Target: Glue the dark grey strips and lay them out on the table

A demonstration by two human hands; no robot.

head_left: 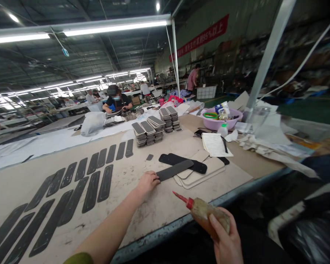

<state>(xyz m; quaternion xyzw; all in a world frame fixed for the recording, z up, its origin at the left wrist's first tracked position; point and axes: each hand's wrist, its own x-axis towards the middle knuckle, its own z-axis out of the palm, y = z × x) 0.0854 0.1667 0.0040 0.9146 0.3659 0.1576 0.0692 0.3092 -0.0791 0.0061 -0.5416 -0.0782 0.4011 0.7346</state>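
Observation:
My left hand (148, 183) pinches the near end of a long dark grey strip (174, 169), whose far end lies over black pieces (200, 167) and pale rounded panels (206, 176). In my right hand (227, 234) is a brownish squeeze bottle (209, 216) with a red nozzle pointing up and left, held over the table's front edge. Several dark strips (106, 183) with shiny streaks lie in two rows on the table at the left. A small dark piece (150, 157) rests beyond my left hand.
Stacks of strips (147, 132) stand at the back middle of the table (121, 234). Beyond the panels are a notebook (215, 144) with a pen, a small white bottle (223, 130) and a purple basin (222, 123). A metal post (269, 58) rises at right. A person (117, 101) works across the table.

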